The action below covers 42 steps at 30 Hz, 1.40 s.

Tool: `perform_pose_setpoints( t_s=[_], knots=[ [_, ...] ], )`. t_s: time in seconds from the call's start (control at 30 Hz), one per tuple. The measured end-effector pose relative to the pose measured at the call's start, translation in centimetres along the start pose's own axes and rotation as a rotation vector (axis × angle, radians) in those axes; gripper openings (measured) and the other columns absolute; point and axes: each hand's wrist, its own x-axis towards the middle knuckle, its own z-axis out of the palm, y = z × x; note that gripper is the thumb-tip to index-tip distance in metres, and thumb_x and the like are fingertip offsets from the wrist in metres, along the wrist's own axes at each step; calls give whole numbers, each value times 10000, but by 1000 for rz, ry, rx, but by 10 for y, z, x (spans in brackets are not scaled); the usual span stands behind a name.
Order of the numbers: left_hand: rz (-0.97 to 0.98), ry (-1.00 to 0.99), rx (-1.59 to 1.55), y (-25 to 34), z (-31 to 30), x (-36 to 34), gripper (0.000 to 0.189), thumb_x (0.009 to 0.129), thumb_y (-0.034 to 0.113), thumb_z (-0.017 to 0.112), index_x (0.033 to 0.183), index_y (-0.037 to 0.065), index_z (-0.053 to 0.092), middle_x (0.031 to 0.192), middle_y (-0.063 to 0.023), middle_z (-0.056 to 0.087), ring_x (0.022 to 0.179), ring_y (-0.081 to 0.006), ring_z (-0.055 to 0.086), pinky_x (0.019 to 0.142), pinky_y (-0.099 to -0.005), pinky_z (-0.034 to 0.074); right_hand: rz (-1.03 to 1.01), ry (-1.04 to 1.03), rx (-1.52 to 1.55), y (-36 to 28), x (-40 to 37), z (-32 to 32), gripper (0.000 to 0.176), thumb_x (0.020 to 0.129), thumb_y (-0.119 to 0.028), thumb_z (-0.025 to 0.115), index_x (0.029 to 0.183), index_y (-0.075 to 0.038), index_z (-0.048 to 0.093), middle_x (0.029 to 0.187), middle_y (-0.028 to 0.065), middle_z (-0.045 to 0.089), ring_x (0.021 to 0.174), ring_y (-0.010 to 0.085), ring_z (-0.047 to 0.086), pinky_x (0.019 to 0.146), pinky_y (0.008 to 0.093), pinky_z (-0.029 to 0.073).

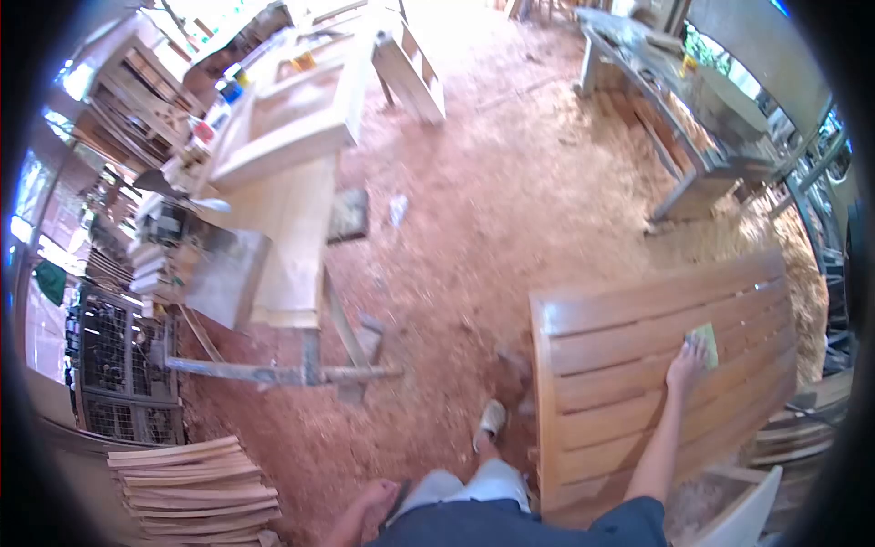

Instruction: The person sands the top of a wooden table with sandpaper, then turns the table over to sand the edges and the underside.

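A brown slatted wooden panel lies at the lower right, with dark gaps between its slats. On its right half, my right hand is closed on a flat yellow-green pad that rests against the slats. My left hand hangs low beside my left thigh, away from the panel. Its fingers are too small and blurred to make out, and I cannot see whether anything is in it.
A workbench with a pale wooden frame stands at the upper left. Wood strips are stacked at the lower left. Another bench is at the upper right. A curved wooden piece sticks up at the lower right.
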Motion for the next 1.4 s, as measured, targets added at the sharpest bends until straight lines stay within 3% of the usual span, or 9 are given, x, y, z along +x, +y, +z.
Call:
perform_pose_setpoints(
  t_s=[0.3, 0.53, 0.73, 0.87, 1.0, 1.07, 1.17, 1.23, 1.4],
  knots=[
    [-33, 180, -407, 1, -51, 31, 286, 1039, 250, 591, 984, 0, 720, 789, -64, 709, 699, -154, 669, 646, -336, 532, -128, -196, 274, -129, -51, -42, 459, 1049, -282, 502, 1492, -173, 544, 1637, 97, 394, 1508, 389, 329, 1246, 552, 236],
    [-60, 176, -454, -45, 0, 19, 301, 1031, 269, 608, 1015, -2, 739, 785, -63, 720, 695, -151, 673, 637, -333, 538, -706, -233, 359, -243, -184, -94, 522, 990, -324, 582, 1493, -192, 542, 1637, 112, 391, 1538, 391, 272, 1240, 611, 188],
    [-141, 45, -237, -94, 74, 22, 327, 1024, 318, 595, 1096, 53, 773, 910, -85, 766, 749, -212, 703, 678, -390, 555, -323, -197, 269, -129, -191, -101, 650, 973, -399, 608, 1505, -46, 488, 1608, 177, 404, 1498, 420, 326, 1215, 611, 234],
    [334, -139, 652, -123, 76, 46, 335, 1016, 336, 553, 1118, 109, 779, 986, -84, 777, 838, -283, 728, 735, -449, 577, 32, -292, 88, -92, -148, -126, 627, 1005, -393, 558, 1511, -32, 478, 1589, 189, 421, 1481, 440, 332, 1201, 586, 258],
    [472, -132, 935, -122, 29, 73, 324, 987, 324, 566, 1033, 81, 776, 978, -127, 768, 894, -330, 737, 780, -473, 590, -316, -66, 305, -105, -162, -66, 555, 1021, -297, 512, 1511, -39, 477, 1598, 213, 397, 1497, 424, 320, 1232, 545, 242],
    [458, 14, 763, -125, 13, 91, 269, 1008, 262, 569, 1009, 44, 727, 940, -170, 742, 754, -310, 698, 717, -458, 575, -411, -170, 519, -146, -190, -97, 538, 1005, -216, 496, 1510, -33, 481, 1614, 223, 376, 1524, 387, 305, 1271, 486, 202],
    [-95, 19, -421, -60, -11, 74, 268, 1031, 226, 545, 929, 36, 705, 842, -141, 717, 661, -255, 681, 615, -408, 568, -474, -247, 604, -184, -254, -93, 607, 996, -261, 522, 1549, -35, 416, 1637, 205, 349, 1541, 378, 279, 1274, 474, 202],
    [12, -31, -609, -33, -18, 77, 239, 1040, 223, 553, 1010, 18, 672, 761, -106, 679, 615, -200, 652, 535, -357, 533, -690, -177, 281, -194, -274, -128, 620, 1003, -339, 532, 1550, -70, 420, 1621, 212, 366, 1532, 381, 291, 1251, 522, 241],
    [307, 85, -571, 64, -6, 82, 257, 1043, 208, 572, 948, -11, 666, 727, -64, 662, 601, -172, 620, 559, -334, 512, -401, -152, 449, -108, -226, -120, 679, 983, -407, 575, 1552, -73, 413, 1627, 202, 360, 1531, 377, 295, 1251, 511, 251]
  ],
)
